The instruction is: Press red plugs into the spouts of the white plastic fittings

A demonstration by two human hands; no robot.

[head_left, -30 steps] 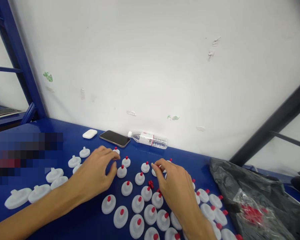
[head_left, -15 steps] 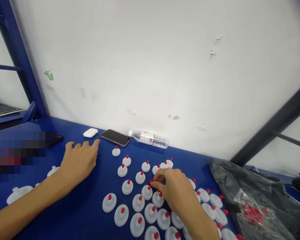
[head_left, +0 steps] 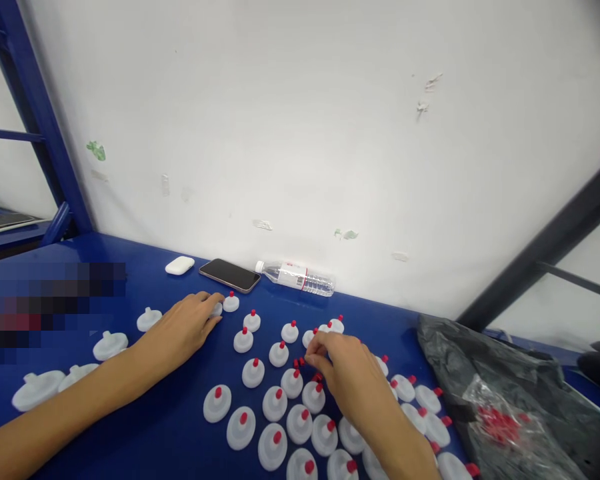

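The thumb and fingers of the left hand (head_left: 186, 325) are curving around the edge of a white disc (head_left: 217, 309), pinching it just above or against the table (head_left: 145, 440); which of the two, I cannot tell. Right beside it, a disc with a red tip (head_left: 231, 304) is standing upright. The right hand (head_left: 347, 365) is bending its fingers toward the thumb, the tips coming close together beside a few loose red caps (head_left: 299, 364); whether they are pinching one, I cannot tell. Around and below this hand, many red-tipped discs (head_left: 241, 435) are standing in loose rows, the forearm partly covering some. On the other side, near the left forearm, several all-white discs (head_left: 39, 392) are resting with their nozzles up. Farther out, a white case (head_left: 180, 265), a phone (head_left: 229, 275) and a clear bottle (head_left: 300, 277) are lying along the foot of the wall (head_left: 290, 133). At the right, a dark bag (head_left: 443, 337) is lying crumpled, and a clear packet (head_left: 500, 425) of red pieces is resting on it.
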